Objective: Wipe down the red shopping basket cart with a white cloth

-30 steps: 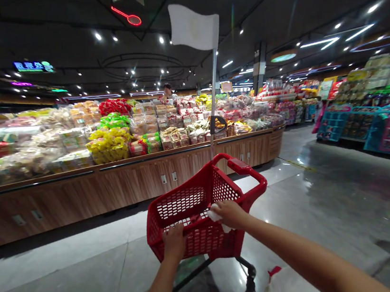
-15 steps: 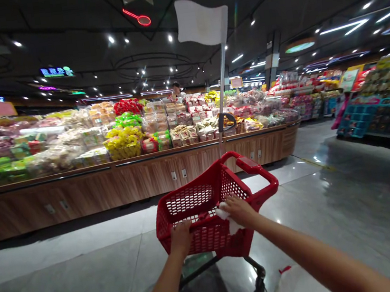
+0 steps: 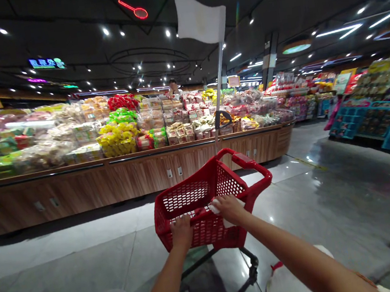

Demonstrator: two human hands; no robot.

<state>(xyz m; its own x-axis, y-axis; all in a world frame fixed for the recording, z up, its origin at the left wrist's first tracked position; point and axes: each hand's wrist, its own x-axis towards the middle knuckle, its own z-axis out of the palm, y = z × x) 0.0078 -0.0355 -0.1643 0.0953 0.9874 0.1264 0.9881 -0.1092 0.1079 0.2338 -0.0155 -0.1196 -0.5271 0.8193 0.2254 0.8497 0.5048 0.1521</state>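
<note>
In front of me stands a red shopping cart (image 3: 209,230) with a perforated basket, its handle at the right. My left hand (image 3: 182,231) is closed over the near rim of the basket, toward its left end. Farther right along the same rim, my right hand (image 3: 229,208) presses a white cloth (image 3: 229,221) against the basket, fingers curled over the edge. Part of the cloth hangs down the outer side. A pole with a white flag (image 3: 202,19) rises from behind the cart's handle end.
A long wood-panelled display counter (image 3: 141,172) heaped with packaged food runs behind the cart. At the right are blue display racks (image 3: 350,121) on the shiny grey floor (image 3: 318,206). A person (image 3: 173,87) stands beyond the counter.
My right hand has slid the white cloth a little to the left along the basket rim. My left hand keeps its hold on the rim. The view has shifted slightly.
</note>
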